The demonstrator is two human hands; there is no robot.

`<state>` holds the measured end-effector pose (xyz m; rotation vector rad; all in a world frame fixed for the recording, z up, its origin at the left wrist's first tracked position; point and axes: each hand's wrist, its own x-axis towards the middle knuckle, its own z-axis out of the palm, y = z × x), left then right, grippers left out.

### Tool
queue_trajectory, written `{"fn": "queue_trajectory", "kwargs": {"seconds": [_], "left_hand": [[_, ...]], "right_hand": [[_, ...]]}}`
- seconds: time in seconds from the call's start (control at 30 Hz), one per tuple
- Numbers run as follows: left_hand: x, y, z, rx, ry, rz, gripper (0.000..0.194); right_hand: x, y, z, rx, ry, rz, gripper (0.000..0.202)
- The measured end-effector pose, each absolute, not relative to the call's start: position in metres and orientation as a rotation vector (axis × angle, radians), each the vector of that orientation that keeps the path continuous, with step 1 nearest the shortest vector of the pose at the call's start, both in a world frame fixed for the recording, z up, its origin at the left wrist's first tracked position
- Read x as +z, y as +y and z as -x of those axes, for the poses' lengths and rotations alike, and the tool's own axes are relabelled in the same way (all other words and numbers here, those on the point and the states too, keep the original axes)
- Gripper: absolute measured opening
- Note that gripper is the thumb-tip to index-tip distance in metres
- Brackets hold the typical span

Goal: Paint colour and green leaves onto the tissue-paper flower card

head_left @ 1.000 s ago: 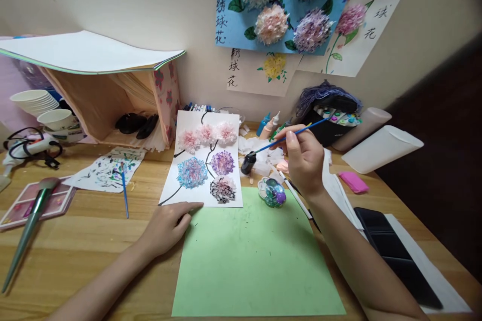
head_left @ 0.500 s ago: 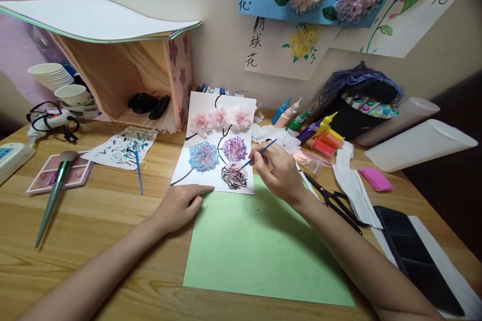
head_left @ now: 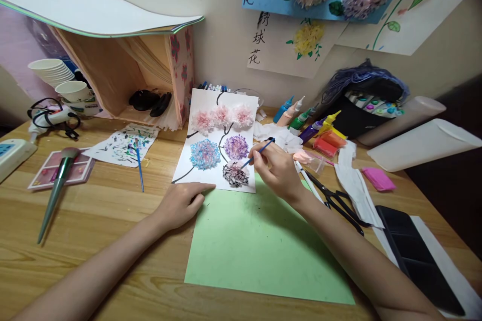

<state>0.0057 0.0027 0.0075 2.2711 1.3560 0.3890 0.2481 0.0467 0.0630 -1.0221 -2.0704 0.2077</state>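
A white sheet of paper bears several raised, fluffy flowers and black painted stems. My right hand pinches a thin blue paintbrush, its tip at the black-and-white flower low on the sheet. Just above that flower are a purple flower and a blue one. Pink flowers run across the upper part. My left hand rests at the sheet's lower left corner, index finger stretched along its bottom edge and the other fingers curled. Beneath lies a green sheet.
Another blue brush lies on a paint-smeared tissue to the left, near a large makeup brush. On the right are paint bottles, black scissors, a black tray and a white bottle. A wooden box stands behind.
The whole view has shifted slightly. Both hands keep nearly the same places on the sheet, with the brush tip still at the black-and-white flower.
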Motion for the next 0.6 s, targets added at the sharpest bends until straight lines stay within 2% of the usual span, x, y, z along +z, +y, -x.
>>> {"fn": "queue_trajectory", "kwargs": {"seconds": [0.27, 0.47, 0.6], "left_hand": [[0.009, 0.004, -0.006, 0.386, 1.355, -2.25, 0.042], [0.011, 0.001, -0.01, 0.432, 1.33, -2.236, 0.041], [0.04, 0.007, 0.019, 0.658, 1.536, -2.15, 0.036]], "right_hand": [[0.067, 0.048, -0.25, 0.22, -2.044, 1.036, 0.02], [0.074, 0.04, -0.253, 0.417, -1.87, 1.005, 0.015], [0.082, 0.027, -0.248, 0.545, -1.851, 0.947, 0.015]]}}
